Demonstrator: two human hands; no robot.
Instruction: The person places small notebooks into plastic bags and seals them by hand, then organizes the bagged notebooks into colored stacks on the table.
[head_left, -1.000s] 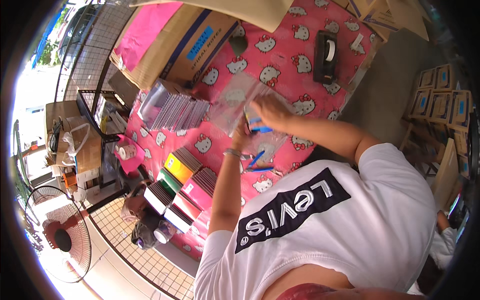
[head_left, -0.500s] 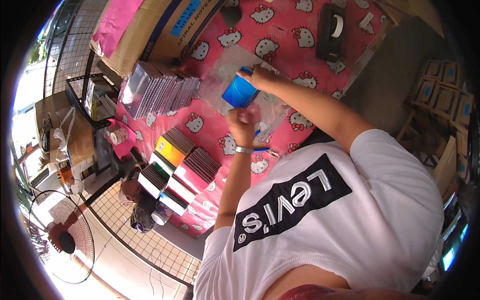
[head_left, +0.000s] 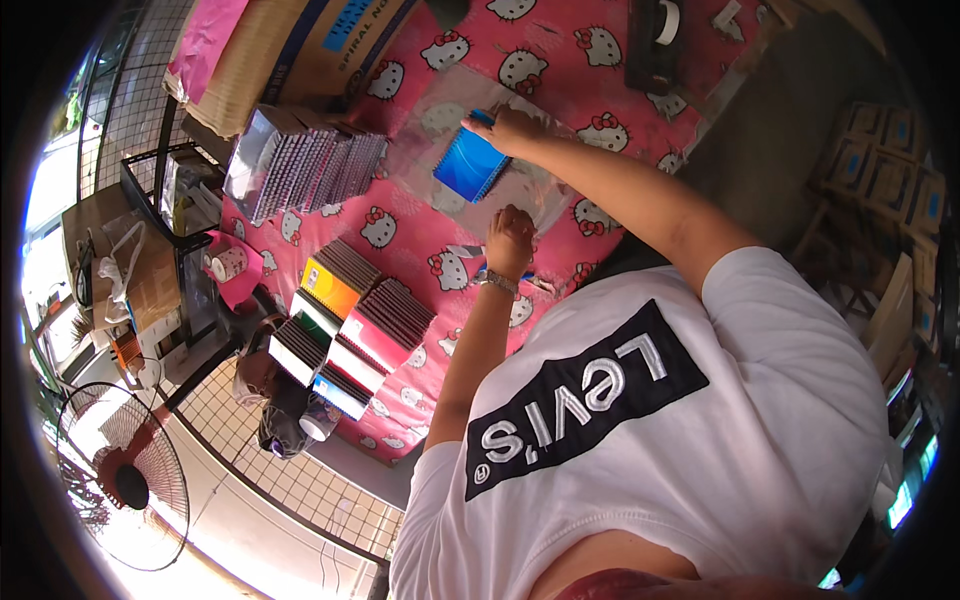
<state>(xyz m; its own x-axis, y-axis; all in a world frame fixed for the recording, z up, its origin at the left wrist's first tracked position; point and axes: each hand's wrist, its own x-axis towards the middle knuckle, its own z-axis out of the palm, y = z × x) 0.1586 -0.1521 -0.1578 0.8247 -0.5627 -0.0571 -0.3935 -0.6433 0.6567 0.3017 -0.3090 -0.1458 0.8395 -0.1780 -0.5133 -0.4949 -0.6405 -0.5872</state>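
A blue spiral notebook lies tilted on a clear plastic sheet on the table. My right hand is at its upper right edge, gripping it there with a finger stretched over the top. Below the notebook, over the sheet's near edge, my left hand is closed with knuckles up, a metal-banded watch on its wrist. What it holds, if anything, is hidden. By that wrist a pale pointed thing and blue parts show, mostly covered, so I cannot tell their kind.
Clear-covered spiral notebooks stand in a row at left. Nearer are yellow and pink notebook stacks. A large cardboard box stands far left, a black tape dispenser far right. A paper cup sits at the left edge.
My left hand has moved right and away from the notebook's lower edge, uncovering the pale pointed thing. My right hand stays at the notebook's upper edge. The whole view has shifted slightly.
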